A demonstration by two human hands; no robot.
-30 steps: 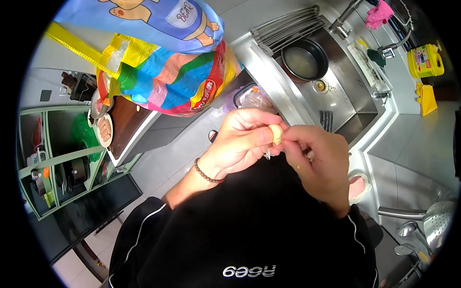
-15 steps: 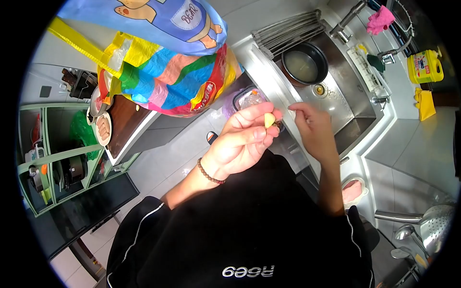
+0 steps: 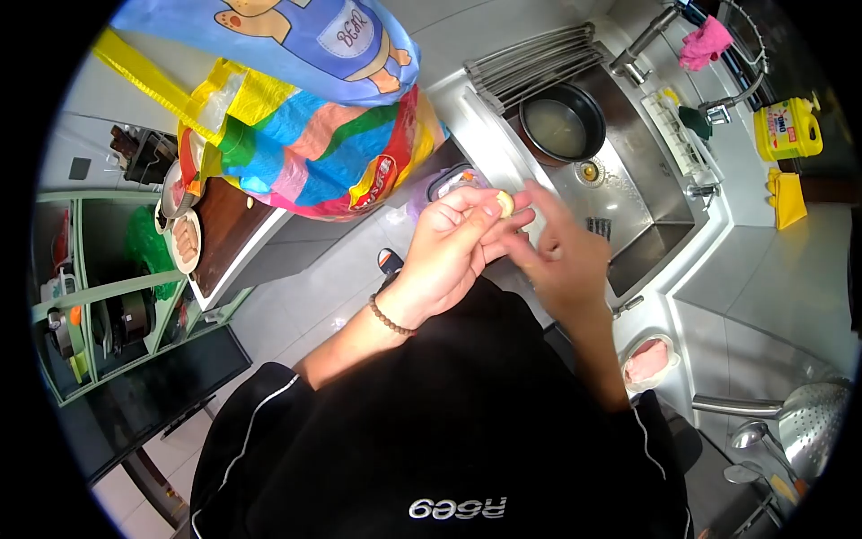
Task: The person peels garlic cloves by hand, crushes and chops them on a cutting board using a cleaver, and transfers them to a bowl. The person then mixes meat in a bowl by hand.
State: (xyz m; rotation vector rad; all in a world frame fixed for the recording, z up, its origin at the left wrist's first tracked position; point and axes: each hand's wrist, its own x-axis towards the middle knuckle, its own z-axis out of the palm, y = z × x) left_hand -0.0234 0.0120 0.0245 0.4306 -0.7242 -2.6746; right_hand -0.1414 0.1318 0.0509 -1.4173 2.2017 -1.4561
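My left hand (image 3: 453,232), with a beaded bracelet on the wrist, is closed in a pinch. Between its thumb and fingertips is a small pale-yellow piece that looks like a peeled garlic clove (image 3: 505,205). Close beside it on the right is my right hand (image 3: 567,260), its fingers smeared by motion. The forefinger reaches up near the clove; whether it touches it or holds anything is not clear. Below and behind the hands, a bin with a purple liner (image 3: 422,195) is partly hidden.
The sink (image 3: 633,193) at right holds a dark pot (image 3: 563,126) with cloudy liquid. A bowl of meat (image 3: 648,361) stands at the counter's lower right. Colourful bags (image 3: 314,135) stand upper left, near a plate of meat (image 3: 186,241). Ladles (image 3: 752,435) lie lower right.
My right hand has moved left and down to the clove, its fingers now blurred. My left hand still pinches the clove, which has turned and risen slightly.
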